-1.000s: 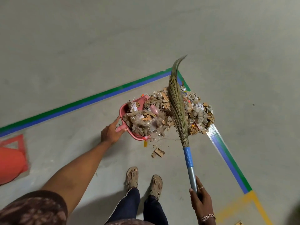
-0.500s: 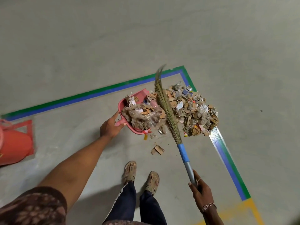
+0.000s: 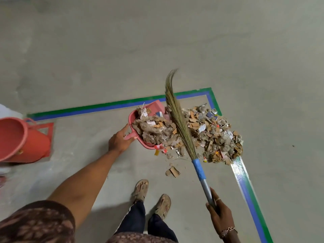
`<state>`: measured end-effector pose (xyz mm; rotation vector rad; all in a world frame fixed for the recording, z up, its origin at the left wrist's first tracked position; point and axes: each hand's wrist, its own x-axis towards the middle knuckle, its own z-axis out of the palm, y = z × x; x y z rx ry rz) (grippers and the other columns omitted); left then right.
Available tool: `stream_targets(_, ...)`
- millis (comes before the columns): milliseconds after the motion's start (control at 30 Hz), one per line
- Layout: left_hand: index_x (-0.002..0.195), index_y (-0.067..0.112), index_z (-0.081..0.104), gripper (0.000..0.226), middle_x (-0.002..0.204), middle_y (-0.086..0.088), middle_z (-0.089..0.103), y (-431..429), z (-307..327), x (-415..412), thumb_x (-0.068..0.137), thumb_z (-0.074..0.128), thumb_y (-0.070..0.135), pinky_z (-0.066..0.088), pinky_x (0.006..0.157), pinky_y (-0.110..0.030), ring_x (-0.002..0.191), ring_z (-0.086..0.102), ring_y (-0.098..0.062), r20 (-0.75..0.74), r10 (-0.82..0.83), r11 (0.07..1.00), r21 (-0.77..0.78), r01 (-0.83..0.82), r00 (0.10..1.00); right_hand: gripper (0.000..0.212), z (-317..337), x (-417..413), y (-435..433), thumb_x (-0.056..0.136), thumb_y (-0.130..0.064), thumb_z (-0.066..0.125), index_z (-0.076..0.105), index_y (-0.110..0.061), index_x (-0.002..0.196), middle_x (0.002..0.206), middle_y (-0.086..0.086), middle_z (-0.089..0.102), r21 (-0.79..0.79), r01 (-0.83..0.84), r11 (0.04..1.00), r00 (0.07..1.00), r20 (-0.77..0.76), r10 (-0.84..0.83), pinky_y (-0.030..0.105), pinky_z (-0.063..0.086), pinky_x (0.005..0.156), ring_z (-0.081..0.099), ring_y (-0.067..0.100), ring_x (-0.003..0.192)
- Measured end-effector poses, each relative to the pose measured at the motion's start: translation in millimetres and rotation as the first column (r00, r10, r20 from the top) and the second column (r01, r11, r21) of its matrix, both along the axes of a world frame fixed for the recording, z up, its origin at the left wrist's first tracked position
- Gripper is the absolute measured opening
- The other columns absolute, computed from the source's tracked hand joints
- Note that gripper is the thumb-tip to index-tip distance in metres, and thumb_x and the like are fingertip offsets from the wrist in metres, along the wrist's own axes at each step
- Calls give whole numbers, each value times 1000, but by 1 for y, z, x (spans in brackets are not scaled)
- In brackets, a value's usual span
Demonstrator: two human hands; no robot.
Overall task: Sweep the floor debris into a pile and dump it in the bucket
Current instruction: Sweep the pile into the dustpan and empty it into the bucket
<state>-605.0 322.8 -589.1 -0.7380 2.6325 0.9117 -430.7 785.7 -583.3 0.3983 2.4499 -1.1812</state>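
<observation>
My left hand (image 3: 120, 139) grips the handle of a pink dustpan (image 3: 133, 118) heaped with paper and cardboard scraps. To its right a debris pile (image 3: 215, 135) lies in the corner of the taped floor. My right hand (image 3: 220, 210) holds the metal shaft of a grass broom (image 3: 178, 120), whose bristles lie between the dustpan and the pile. An orange bucket (image 3: 19, 139) stands tilted at the far left, its mouth facing me.
Green and blue floor tape (image 3: 105, 106) marks a corner around the pile. A loose cardboard scrap (image 3: 173, 171) and small bits lie in front of the dustpan. My sandalled feet (image 3: 152, 197) stand just behind. Bare concrete floor spreads beyond the tape.
The view has swung left, so more of the bucket shows. The broom bristles swept left against the dustpan's load, then shifted slightly back right. The left hand still holds the dustpan.
</observation>
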Motion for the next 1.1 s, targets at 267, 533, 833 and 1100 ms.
stream_targets(267, 152, 46, 34, 85, 133, -4, 65, -36, 38, 58, 78, 71, 67, 48, 89, -37, 120, 62, -30, -85, 179, 984, 37, -176, 980, 64, 27, -31, -22, 88, -10, 71, 50, -36, 142, 113, -12, 71, 4, -177, 984, 984, -36, 177, 4, 43, 73, 60, -16, 92)
stream_targets(533, 148, 51, 33, 91, 142, 14, 57, -107, 55, 151, 68, 67, 78, 52, 97, -39, 122, 61, -21, -112, 377, 926, 81, -369, 920, 68, 43, -52, -79, 87, -12, 72, 44, -50, 135, 92, -12, 70, 1, -430, 903, 899, -89, 428, 7, 42, 61, 58, -7, 66)
stream_targets(833, 148, 50, 35, 83, 141, 9, 59, -180, 58, 263, 75, 72, 67, 50, 98, -43, 127, 57, -25, -138, 562, 826, 37, -562, 816, 74, 44, -64, -168, 86, -15, 72, 37, -61, 132, 94, -14, 72, 39, -672, 739, 734, -94, 673, 28, 52, 62, 64, 7, 67)
stream_targets(1100, 145, 55, 33, 84, 121, 2, 70, -262, 52, 343, 72, 71, 64, 51, 88, -36, 112, 65, -27, -99, 696, 717, 55, -695, 711, 69, 48, -58, -278, 86, -17, 73, 43, -48, 140, 105, -10, 72, 84, -769, 634, 634, -33, 773, 24, 53, 71, 67, 7, 81)
